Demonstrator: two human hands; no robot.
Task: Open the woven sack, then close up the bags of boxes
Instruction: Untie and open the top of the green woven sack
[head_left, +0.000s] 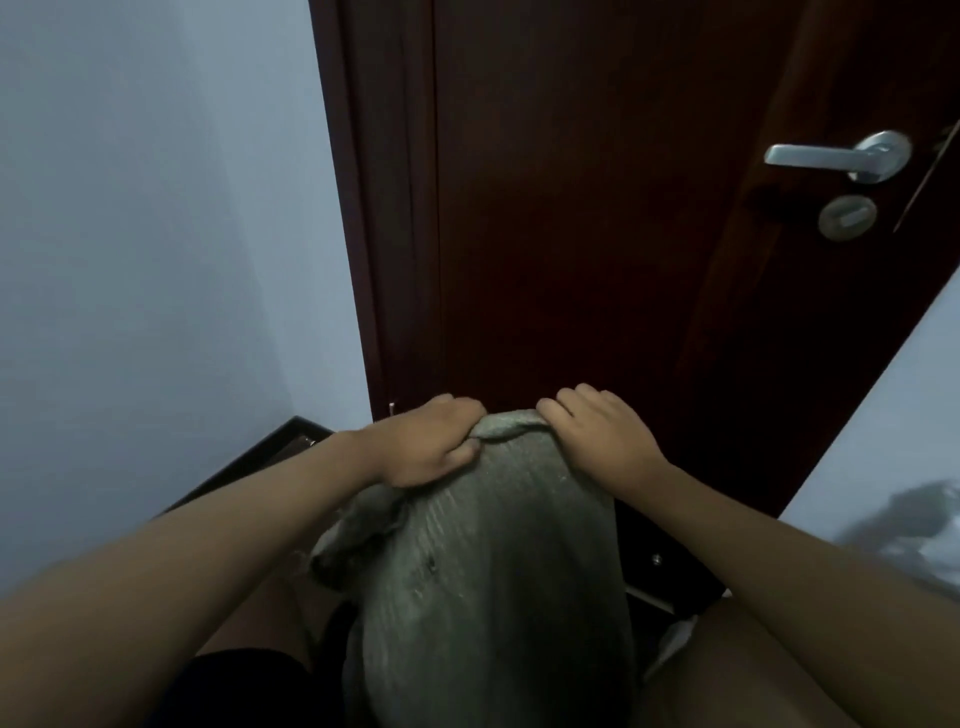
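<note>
— Head view: where's our woven sack (488, 561)?
— Between our knees, long axis running away from us, top end toward the door (571, 234).
— Fingers?
— Left hand (423, 447) and right hand (602, 441) curled over its top edge, gripping it.

Dark door (571, 234) with silver handle (841, 156), pale wall (156, 234).

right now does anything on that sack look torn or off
Yes. The woven sack has a small dark hole in its front, and a frayed, crumpled flap sticks out below the left hand. The right hand grips the top too.
</note>
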